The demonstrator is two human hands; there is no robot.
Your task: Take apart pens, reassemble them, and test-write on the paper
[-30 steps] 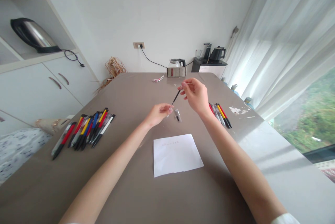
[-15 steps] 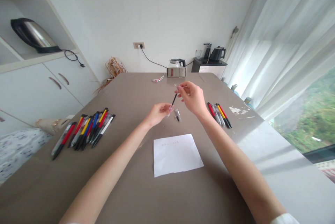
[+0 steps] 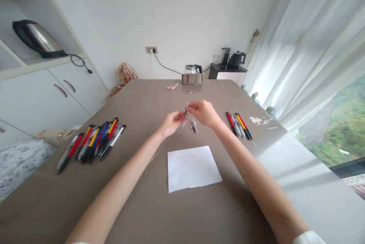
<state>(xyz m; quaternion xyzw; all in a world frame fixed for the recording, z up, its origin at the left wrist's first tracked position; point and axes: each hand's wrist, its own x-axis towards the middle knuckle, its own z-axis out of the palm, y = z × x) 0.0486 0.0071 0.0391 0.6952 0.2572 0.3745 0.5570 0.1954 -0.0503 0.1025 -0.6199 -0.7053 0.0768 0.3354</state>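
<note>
My left hand (image 3: 171, 123) is closed around a clear pen barrel (image 3: 184, 124) above the middle of the table. Pinched in my right hand (image 3: 203, 112) is the upper end of a dark pen refill (image 3: 185, 114), whose lower part runs down into or alongside the barrel; my fingers partly cover the joint. On the table just right of the left fingertips lie clear and black pen parts (image 3: 194, 126). A white sheet of paper (image 3: 194, 170) with a faint line of writing lies nearer to me.
Several coloured pens (image 3: 97, 139) lie in a row at the left, and a smaller group of pens (image 3: 238, 125) at the right. A glass kettle (image 3: 192, 70) stands at the far edge, near a crumpled wrapper (image 3: 172, 86). White flecks (image 3: 261, 120) mark the table's right side.
My right hand has come down and slightly left, toward the left hand. Less of the dark refill shows above the barrel now. The left hand has barely moved.
</note>
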